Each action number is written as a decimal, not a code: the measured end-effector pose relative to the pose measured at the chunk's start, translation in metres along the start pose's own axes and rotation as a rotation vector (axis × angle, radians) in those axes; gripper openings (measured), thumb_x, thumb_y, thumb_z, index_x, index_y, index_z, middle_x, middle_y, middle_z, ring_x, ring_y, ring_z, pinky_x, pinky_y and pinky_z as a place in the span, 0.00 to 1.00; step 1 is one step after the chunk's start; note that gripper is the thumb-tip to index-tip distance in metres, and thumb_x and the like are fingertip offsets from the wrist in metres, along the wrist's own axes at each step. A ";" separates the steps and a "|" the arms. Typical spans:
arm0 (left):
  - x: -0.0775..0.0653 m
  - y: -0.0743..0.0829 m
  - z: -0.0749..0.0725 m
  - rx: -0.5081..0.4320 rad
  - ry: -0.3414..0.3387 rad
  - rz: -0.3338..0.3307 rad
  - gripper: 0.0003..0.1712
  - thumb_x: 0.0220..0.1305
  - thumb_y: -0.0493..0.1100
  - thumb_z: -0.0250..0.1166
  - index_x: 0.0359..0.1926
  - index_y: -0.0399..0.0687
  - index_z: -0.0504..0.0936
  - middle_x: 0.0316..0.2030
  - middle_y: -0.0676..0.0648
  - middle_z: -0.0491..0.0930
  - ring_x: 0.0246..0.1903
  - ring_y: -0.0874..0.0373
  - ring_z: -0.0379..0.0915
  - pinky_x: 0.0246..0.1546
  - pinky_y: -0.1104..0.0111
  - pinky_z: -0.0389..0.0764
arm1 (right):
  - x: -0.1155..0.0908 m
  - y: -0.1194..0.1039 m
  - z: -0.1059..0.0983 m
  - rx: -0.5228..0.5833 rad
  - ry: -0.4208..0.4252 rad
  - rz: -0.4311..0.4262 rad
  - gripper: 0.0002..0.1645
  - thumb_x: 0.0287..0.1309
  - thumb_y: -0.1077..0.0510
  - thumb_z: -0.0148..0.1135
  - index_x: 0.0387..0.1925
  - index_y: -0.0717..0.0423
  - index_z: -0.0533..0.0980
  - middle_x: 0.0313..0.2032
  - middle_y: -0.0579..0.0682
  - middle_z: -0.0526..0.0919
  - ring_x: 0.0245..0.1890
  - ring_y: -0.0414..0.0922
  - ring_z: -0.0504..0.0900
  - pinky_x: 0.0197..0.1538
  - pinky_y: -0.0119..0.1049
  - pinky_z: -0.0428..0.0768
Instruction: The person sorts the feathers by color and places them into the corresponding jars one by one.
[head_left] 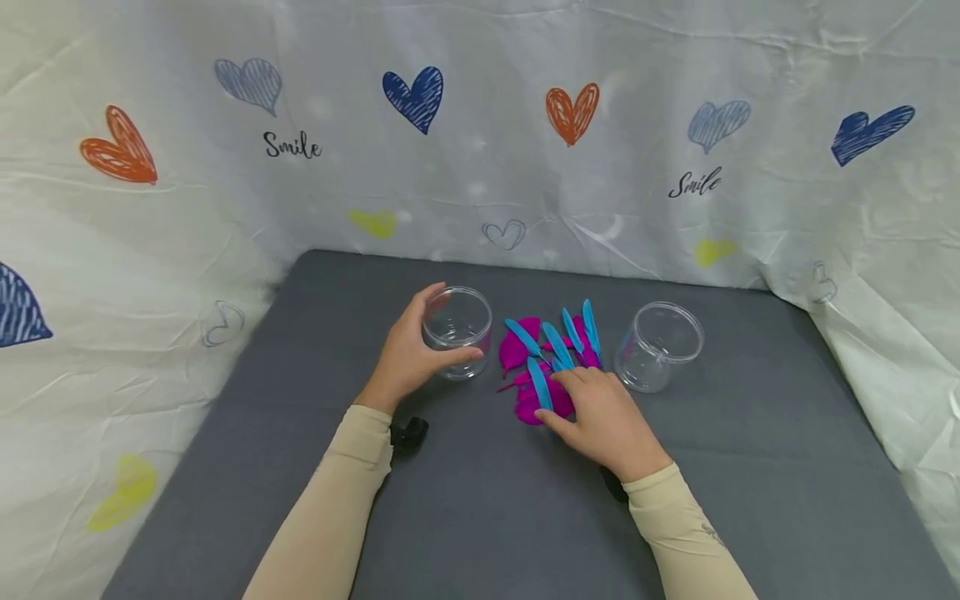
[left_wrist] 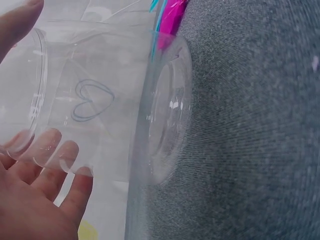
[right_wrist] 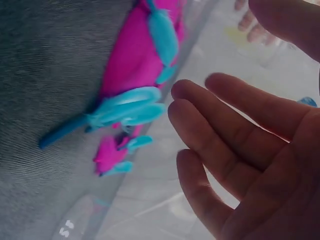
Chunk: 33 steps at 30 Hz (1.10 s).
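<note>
My left hand [head_left: 412, 354] grips an upright clear plastic jar [head_left: 459, 321], thumb on the near side and fingers round the far side. In the left wrist view the jar [left_wrist: 95, 102] is see-through, with its base at the grey cloth. Right of it lies a loose pile of wide magenta pieces [head_left: 517, 343] with thin stems and slim blue pieces [head_left: 538, 383]; whether they are limp balloons or feathers I cannot tell. Over the pile's near right side is my right hand [head_left: 607, 417]. Its fingers [right_wrist: 220, 145] are loosely bent and hold nothing in the right wrist view.
A second clear jar [head_left: 660, 346] stands upright right of the pile. The grey cloth [head_left: 480, 517] covers the table. White sheets [head_left: 480, 167] printed with hearts hang behind and on both sides.
</note>
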<state>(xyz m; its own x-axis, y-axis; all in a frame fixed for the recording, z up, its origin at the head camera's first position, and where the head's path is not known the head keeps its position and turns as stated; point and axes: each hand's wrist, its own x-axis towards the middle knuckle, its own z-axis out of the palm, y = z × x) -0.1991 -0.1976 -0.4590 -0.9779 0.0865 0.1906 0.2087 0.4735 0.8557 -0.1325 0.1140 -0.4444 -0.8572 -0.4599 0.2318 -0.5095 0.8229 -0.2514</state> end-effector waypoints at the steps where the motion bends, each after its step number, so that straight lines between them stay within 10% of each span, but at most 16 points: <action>1: 0.000 -0.001 0.000 -0.003 0.002 0.001 0.70 0.45 0.65 0.89 0.84 0.65 0.59 0.78 0.55 0.71 0.79 0.55 0.65 0.78 0.44 0.70 | 0.001 0.001 0.002 -0.012 -0.005 -0.008 0.28 0.60 0.39 0.79 0.46 0.57 0.85 0.32 0.47 0.83 0.32 0.44 0.80 0.44 0.45 0.81; 7: 0.000 -0.003 0.001 -0.025 0.002 0.000 0.67 0.46 0.64 0.89 0.83 0.67 0.60 0.78 0.56 0.71 0.79 0.56 0.65 0.79 0.45 0.69 | 0.001 0.002 0.011 -0.023 -0.023 -0.002 0.22 0.58 0.41 0.82 0.30 0.51 0.81 0.25 0.41 0.77 0.25 0.38 0.71 0.34 0.37 0.77; 33: 0.003 -0.014 0.001 -0.086 -0.014 0.034 0.66 0.44 0.60 0.91 0.81 0.66 0.62 0.77 0.49 0.73 0.77 0.58 0.66 0.76 0.46 0.72 | -0.003 -0.007 0.026 -0.040 -0.097 0.072 0.28 0.61 0.52 0.78 0.16 0.47 0.68 0.16 0.41 0.65 0.19 0.39 0.65 0.24 0.35 0.65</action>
<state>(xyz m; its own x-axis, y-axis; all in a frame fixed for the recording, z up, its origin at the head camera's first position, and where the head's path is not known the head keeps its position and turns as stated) -0.2055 -0.2033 -0.4709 -0.9702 0.1140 0.2136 0.2415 0.3933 0.8871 -0.1279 0.1009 -0.4682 -0.8955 -0.4279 0.1222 -0.4449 0.8665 -0.2263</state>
